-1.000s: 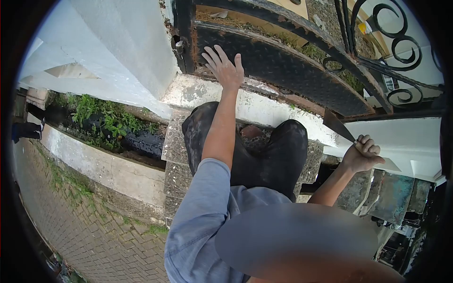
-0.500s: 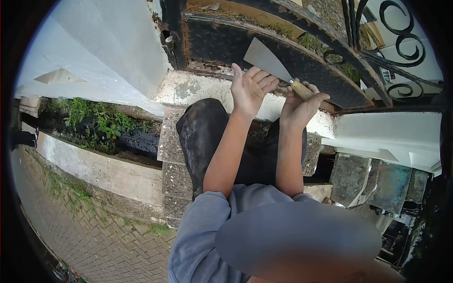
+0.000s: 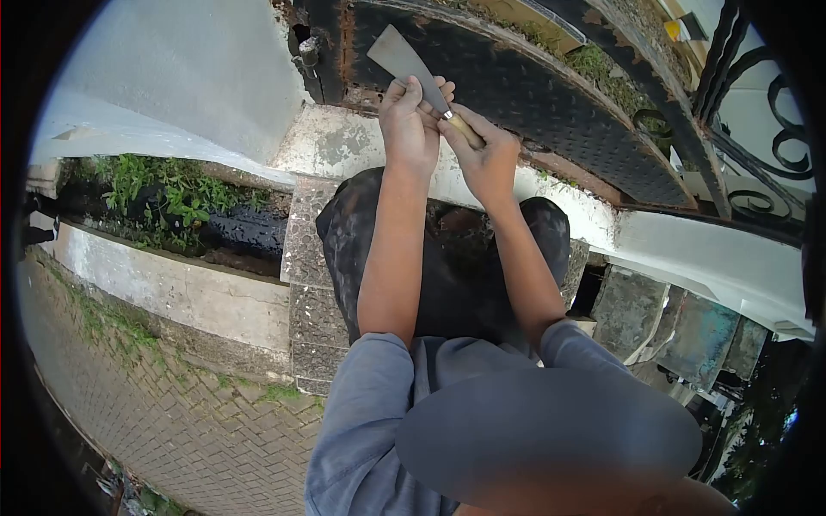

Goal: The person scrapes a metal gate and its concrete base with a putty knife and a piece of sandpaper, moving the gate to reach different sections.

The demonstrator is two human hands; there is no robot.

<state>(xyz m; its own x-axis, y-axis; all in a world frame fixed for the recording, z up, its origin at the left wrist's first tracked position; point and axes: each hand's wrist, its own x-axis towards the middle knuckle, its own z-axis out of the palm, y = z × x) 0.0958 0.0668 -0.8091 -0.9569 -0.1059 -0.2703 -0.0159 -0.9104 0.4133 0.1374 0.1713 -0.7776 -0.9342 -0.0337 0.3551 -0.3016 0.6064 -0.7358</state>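
Observation:
A putty knife (image 3: 406, 67) with a broad, grey metal blade and a wooden handle points up and to the left in front of the gate. My right hand (image 3: 489, 163) is closed around its handle, thumb along the wood. My left hand (image 3: 408, 129) curls around the lower blade, with fingertips showing past its right edge and the thumb on the left side. How firmly the left fingers press on the metal is hidden. Both hands are above a whitish, worn sill (image 3: 344, 142), close to the black, rusted gate panel (image 3: 508, 95).
My knees in dark trousers (image 3: 357, 224) are bent over speckled steps (image 3: 310, 232). A ditch with green plants (image 3: 172, 193) runs on the left, beside brick paving (image 3: 172, 370). White walls (image 3: 198, 77) flank the gate. Curled ironwork (image 3: 757, 129) juts in at upper right.
The putty knife and both hands have shifted left in view, and the blade is more upright. My left hand has gone from open beside the blade to curled around it.

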